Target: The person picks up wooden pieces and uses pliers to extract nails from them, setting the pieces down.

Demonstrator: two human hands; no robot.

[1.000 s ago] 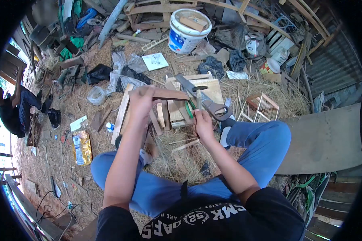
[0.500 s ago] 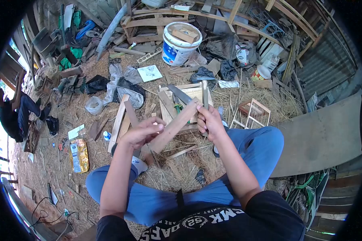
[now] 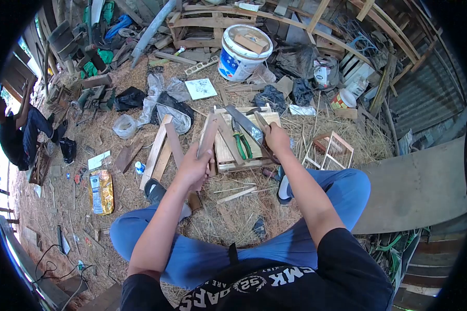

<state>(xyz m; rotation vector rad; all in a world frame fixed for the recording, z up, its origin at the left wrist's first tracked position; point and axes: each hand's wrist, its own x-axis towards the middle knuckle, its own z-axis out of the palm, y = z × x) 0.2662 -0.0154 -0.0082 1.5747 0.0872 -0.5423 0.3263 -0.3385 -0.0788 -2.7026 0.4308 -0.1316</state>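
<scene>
My left hand (image 3: 194, 167) is closed around the lower end of a wooden slat (image 3: 209, 136), which tilts up and away over the left side of a low wooden work surface (image 3: 254, 165). My right hand (image 3: 277, 139) grips a long, narrow, grey-brown tool (image 3: 261, 120) at the surface's right side. Its exact kind is unclear. Between the hands lie green-handled pliers (image 3: 241, 140), a flat grey metal blade (image 3: 243, 123) and another wooden strip (image 3: 228, 136).
Wooden strips (image 3: 155, 153) lie on the straw-strewn ground to the left. A small wooden rack (image 3: 337, 150) stands by my right knee. Behind are a white bucket (image 3: 233, 65) and black plastic bags (image 3: 270, 98). Another person (image 3: 28, 129) sits far left.
The slat has swung from lying across both hands to pointing upward in my left hand alone. My right hand has moved away and forward with the narrow tool, so the hands are farther apart.
</scene>
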